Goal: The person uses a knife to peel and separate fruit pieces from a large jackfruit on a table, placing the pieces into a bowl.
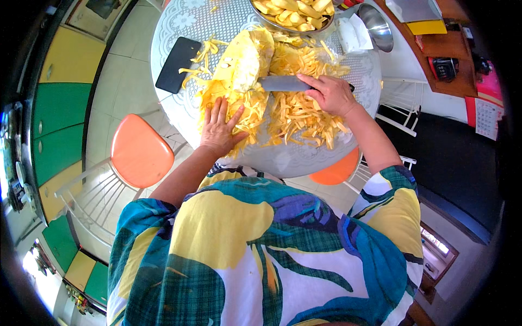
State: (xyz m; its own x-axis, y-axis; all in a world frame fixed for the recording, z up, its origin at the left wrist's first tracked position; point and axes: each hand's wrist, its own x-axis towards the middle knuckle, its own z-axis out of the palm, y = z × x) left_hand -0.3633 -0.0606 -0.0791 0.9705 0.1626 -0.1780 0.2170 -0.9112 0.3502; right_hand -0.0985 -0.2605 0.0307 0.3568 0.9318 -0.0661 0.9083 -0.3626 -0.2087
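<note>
My right hand grips a kitchen knife by its dark handle, index finger laid along the top of the wide blade. The blade's far end touches a large piece of yellow fruit, seemingly jackfruit, with a pale core. My left hand lies flat with spread fingers on the near part of the fruit and its loose strands. Yellow fibrous strips are heaped beside the fruit, beneath and around the knife. Whether the blade's edge is in the flesh cannot be told.
A metal bowl of yellow fruit pods stands at the far edge of the round table. A black smartphone lies left, with peeled strips nearby. White tissues and an empty steel bowl are at right. An orange chair stands left.
</note>
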